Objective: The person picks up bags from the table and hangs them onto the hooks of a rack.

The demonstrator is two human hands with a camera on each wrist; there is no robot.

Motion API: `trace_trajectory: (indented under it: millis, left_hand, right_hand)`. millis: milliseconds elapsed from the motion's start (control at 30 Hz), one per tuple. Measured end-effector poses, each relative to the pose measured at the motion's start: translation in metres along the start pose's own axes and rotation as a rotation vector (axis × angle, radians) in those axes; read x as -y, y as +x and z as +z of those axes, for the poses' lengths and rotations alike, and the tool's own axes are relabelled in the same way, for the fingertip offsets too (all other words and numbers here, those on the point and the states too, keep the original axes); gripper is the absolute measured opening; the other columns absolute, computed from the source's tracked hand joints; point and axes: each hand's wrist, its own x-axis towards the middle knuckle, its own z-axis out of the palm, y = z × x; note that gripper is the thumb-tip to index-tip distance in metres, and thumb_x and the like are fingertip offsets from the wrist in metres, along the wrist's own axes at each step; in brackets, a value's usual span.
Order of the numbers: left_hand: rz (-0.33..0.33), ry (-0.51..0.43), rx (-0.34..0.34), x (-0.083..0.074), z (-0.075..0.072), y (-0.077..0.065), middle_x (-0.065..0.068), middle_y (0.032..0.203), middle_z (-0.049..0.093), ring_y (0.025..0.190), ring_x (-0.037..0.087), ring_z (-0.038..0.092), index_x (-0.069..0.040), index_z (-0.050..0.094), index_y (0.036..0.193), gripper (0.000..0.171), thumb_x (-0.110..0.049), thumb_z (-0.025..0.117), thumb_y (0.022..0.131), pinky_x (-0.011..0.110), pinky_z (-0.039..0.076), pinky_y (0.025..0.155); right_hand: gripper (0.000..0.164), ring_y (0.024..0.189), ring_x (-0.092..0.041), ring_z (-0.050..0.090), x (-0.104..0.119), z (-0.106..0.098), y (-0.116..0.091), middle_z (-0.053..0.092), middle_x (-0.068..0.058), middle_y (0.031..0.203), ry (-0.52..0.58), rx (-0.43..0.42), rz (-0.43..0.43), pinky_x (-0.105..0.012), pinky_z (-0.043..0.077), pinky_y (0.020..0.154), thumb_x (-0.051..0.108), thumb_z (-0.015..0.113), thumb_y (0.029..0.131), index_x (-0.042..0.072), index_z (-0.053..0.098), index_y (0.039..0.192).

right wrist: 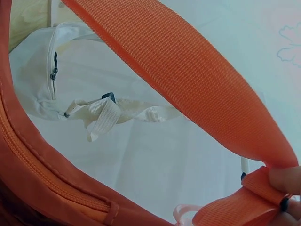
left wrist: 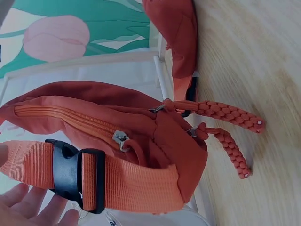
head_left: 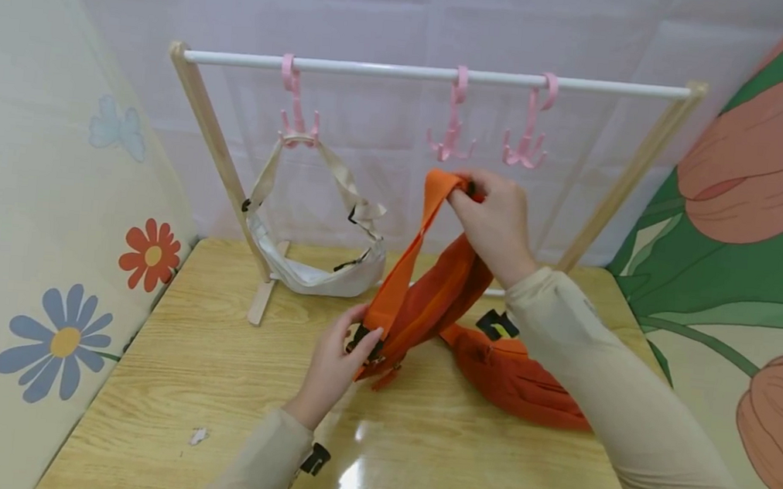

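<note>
Two hands seen, both occupied and set apart on one raised orange bag: strap pinched near its top by the right hand (head_left: 498,223), lower end gripped by the left hand (head_left: 332,360) next to one black buckle (left wrist: 66,170). Bags counted: three. The raised orange bag (head_left: 439,295) is held up in front of the rack, tilted, its upper end just below the middle and right hooks; its strap (head_left: 397,292) is looped out toward the left side. On it, two braided zipper cords (left wrist: 230,115) and one metal zipper pull (left wrist: 121,138) are shown in the left wrist view; the buckle is seen fastened, with one black slider (left wrist: 99,181) beside it. A second orange bag (head_left: 526,384) is laid on the surface (head_left: 247,372), partly covered by the right sleeve (head_left: 584,355), with one black clip (head_left: 496,325) at its near-rack edge. One white bag (head_left: 322,279) is hung by its strap from the left hook. Pink hooks counted: three, the left hook (head_left: 295,108), middle hook (head_left: 455,114) and right hook (head_left: 531,117), all hung on one white rail (head_left: 379,70). The rail is carried by two wooden posts (head_left: 214,143). Two printed flowers, one red flower (head_left: 153,255) and one blue flower (head_left: 65,342), are seen on the left-hand backdrop (head_left: 12,188).
</note>
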Motion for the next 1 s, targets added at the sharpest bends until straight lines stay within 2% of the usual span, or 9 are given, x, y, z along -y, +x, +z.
trace_trajectory:
  millis: [133, 233, 333, 433, 567, 700, 800, 1000]
  left_hand:
    - [0.005, 0.011, 0.017, -0.001, 0.001, 0.002, 0.02, 0.122, 0.066, 0.12, 0.037, 0.058, 0.005, 0.056, 0.134, 0.046, -0.006, 0.071, 0.092, 0.056, 0.042, 0.105]
    - [0.046, 0.047, 0.001, 0.001, 0.002, 0.004, 0.02, 0.116, 0.067, 0.114, 0.037, 0.06, 0.006, 0.059, 0.129, 0.042, -0.001, 0.072, 0.09, 0.056, 0.044, 0.103]
    - [0.109, 0.097, -0.019, 0.004, 0.002, 0.007, 0.018, 0.107, 0.066, 0.105, 0.035, 0.062, 0.007, 0.065, 0.116, 0.031, 0.002, 0.074, 0.087, 0.052, 0.048, 0.098]
    - [0.17, 0.133, -0.043, 0.007, 0.0, 0.009, 0.015, 0.098, 0.064, 0.094, 0.031, 0.061, 0.004, 0.069, 0.099, 0.015, 0.004, 0.075, 0.085, 0.044, 0.051, 0.087]
    - [0.231, 0.145, -0.086, 0.01, -0.005, 0.013, 0.013, 0.091, 0.061, 0.085, 0.029, 0.058, 0.002, 0.067, 0.089, 0.01, 0.009, 0.073, 0.084, 0.033, 0.047, 0.072]
    - [0.294, 0.178, -0.154, 0.012, -0.012, 0.019, 0.018, 0.096, 0.064, 0.085, 0.032, 0.059, 0.004, 0.066, 0.089, 0.013, 0.015, 0.068, 0.082, 0.033, 0.049, 0.072]
    - [0.278, 0.223, -0.202, 0.01, -0.019, 0.023, 0.02, 0.101, 0.07, 0.089, 0.034, 0.062, 0.006, 0.067, 0.093, 0.013, 0.014, 0.065, 0.083, 0.039, 0.051, 0.078]
    - [0.177, 0.32, -0.253, -0.001, -0.035, 0.03, 0.021, 0.097, 0.07, 0.089, 0.036, 0.062, 0.005, 0.07, 0.1, 0.015, 0.008, 0.062, 0.088, 0.048, 0.05, 0.076]
  right_hand:
    - [0.02, 0.067, -0.014, 0.052, 0.0, -0.001, 0.0, 0.075, -0.02, 0.092, 0.001, 0.002, 0.003, -0.019, 0.037, 0.061, 0.006, 0.065, 0.091, -0.003, 0.076, 0.104]
    - [0.021, 0.068, -0.016, 0.052, 0.0, -0.002, 0.0, 0.075, -0.02, 0.093, 0.001, 0.007, 0.005, -0.02, 0.037, 0.062, 0.005, 0.064, 0.091, -0.003, 0.076, 0.105]
    - [0.021, 0.075, -0.021, 0.059, -0.002, -0.004, 0.001, 0.075, -0.02, 0.096, 0.008, 0.01, 0.017, -0.019, 0.039, 0.065, 0.004, 0.063, 0.09, -0.004, 0.076, 0.105]
    - [0.022, 0.085, -0.024, 0.066, -0.007, -0.005, 0.0, 0.075, -0.02, 0.099, 0.017, 0.007, 0.033, -0.016, 0.042, 0.07, 0.003, 0.062, 0.089, -0.004, 0.076, 0.105]
    - [0.023, 0.082, -0.014, 0.065, -0.016, -0.009, -0.001, 0.074, -0.02, 0.096, 0.02, -0.001, 0.049, -0.015, 0.044, 0.069, 0.002, 0.061, 0.088, -0.003, 0.076, 0.104]
    - [0.023, 0.073, -0.003, 0.057, -0.026, -0.014, -0.005, 0.073, -0.021, 0.091, 0.013, -0.007, 0.053, -0.015, 0.043, 0.065, 0.001, 0.06, 0.089, -0.002, 0.076, 0.104]
    - [0.024, 0.074, -0.003, 0.055, -0.033, -0.019, -0.01, 0.071, -0.021, 0.092, 0.004, 0.005, 0.072, -0.016, 0.042, 0.065, 0.002, 0.06, 0.09, -0.003, 0.075, 0.108]
    - [0.025, 0.075, -0.003, 0.054, -0.051, -0.021, -0.021, 0.07, -0.023, 0.097, 0.017, 0.032, 0.098, -0.015, 0.042, 0.068, 0.002, 0.061, 0.091, -0.005, 0.073, 0.112]
